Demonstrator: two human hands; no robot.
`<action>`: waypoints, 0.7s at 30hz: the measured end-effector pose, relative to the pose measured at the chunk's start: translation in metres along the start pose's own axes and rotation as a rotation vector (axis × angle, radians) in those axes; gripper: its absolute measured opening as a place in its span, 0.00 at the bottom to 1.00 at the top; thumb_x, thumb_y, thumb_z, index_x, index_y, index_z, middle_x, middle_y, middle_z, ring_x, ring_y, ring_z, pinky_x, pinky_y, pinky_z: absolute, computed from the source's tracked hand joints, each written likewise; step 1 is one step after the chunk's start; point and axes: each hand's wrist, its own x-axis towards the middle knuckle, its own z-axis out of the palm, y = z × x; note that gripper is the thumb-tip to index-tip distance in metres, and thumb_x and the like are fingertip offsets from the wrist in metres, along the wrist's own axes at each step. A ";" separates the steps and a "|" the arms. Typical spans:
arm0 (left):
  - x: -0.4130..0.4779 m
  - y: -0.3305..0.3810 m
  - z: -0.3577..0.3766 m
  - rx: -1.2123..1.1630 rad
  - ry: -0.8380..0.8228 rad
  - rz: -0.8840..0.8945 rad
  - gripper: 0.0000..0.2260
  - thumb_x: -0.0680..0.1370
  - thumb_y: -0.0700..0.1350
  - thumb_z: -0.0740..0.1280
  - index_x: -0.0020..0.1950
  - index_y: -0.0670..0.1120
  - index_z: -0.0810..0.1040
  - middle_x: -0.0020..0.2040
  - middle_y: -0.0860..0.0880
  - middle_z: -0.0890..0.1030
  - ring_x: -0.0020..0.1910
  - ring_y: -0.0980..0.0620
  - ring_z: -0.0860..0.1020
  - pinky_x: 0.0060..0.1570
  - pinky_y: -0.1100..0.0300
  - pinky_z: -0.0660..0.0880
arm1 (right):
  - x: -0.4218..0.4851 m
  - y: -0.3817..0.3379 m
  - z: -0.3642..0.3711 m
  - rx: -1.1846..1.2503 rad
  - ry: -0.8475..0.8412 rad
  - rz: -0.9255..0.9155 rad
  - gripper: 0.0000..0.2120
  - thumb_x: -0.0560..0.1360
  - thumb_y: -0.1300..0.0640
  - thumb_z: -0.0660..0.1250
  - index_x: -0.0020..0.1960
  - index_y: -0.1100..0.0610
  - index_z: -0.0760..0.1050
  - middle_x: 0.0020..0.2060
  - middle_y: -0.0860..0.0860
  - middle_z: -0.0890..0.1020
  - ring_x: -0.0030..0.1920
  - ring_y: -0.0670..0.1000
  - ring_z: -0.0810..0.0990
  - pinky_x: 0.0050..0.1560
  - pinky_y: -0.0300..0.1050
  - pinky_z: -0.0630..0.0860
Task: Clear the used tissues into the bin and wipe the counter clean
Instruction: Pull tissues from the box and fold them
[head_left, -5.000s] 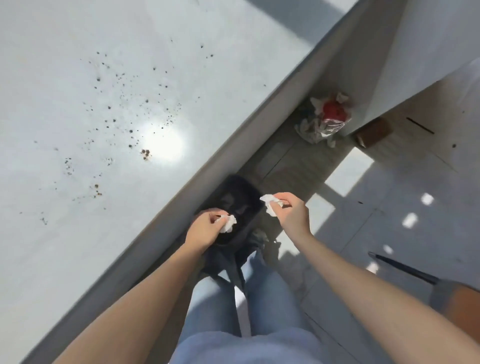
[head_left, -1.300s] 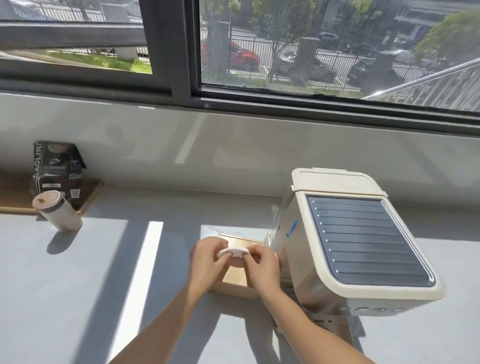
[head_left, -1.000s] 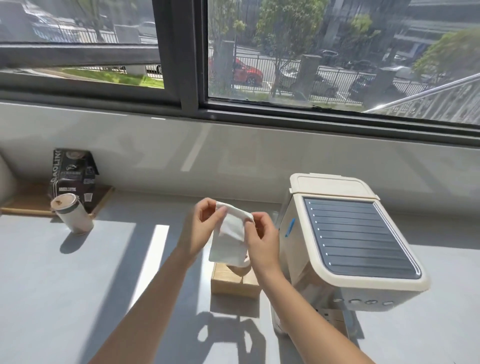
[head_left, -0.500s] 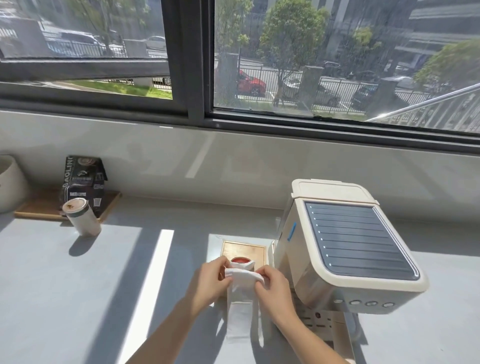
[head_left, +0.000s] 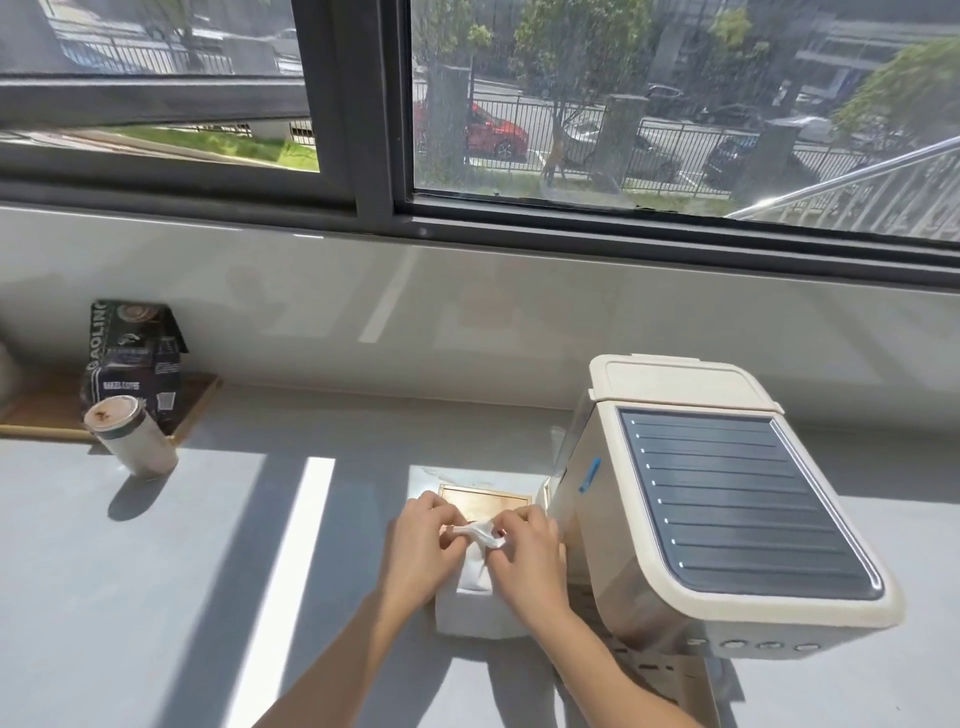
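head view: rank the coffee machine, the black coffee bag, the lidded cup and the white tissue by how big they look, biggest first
1. coffee machine, by far the largest.
2. black coffee bag.
3. white tissue, partly hidden by both hands; close to the bag, so this order is unsure.
4. lidded cup, smallest, though farther from the camera than the tissue.

Soft white paper tissue (head_left: 475, 535) is being seen over a wooden box (head_left: 485, 501); the matt grey counter (head_left: 156, 597) is looking smooth.

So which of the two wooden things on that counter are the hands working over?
The small wooden box beside the cream machine, under both hands and the white tissue. The other, a flat wooden tray, sits far left under a dark carton.
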 end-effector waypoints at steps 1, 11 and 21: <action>0.000 0.000 -0.001 -0.059 0.007 -0.010 0.03 0.70 0.43 0.68 0.40 0.51 0.79 0.40 0.58 0.76 0.40 0.56 0.72 0.39 0.65 0.64 | 0.001 -0.003 -0.001 0.038 0.031 -0.006 0.07 0.72 0.56 0.65 0.49 0.48 0.76 0.52 0.45 0.75 0.56 0.51 0.69 0.51 0.43 0.62; 0.018 0.077 -0.091 -0.774 0.083 0.044 0.06 0.72 0.40 0.62 0.44 0.38 0.75 0.36 0.48 0.76 0.33 0.58 0.72 0.33 0.68 0.69 | 0.006 -0.079 -0.078 0.883 0.175 -0.150 0.12 0.70 0.62 0.65 0.50 0.47 0.75 0.42 0.40 0.81 0.42 0.43 0.79 0.41 0.37 0.76; -0.021 0.025 -0.074 -0.420 -0.506 -0.195 0.11 0.64 0.44 0.70 0.43 0.42 0.78 0.38 0.48 0.78 0.38 0.52 0.76 0.40 0.60 0.71 | -0.036 -0.035 -0.044 0.622 -0.182 0.083 0.04 0.68 0.64 0.65 0.43 0.59 0.74 0.37 0.48 0.77 0.37 0.47 0.74 0.35 0.33 0.69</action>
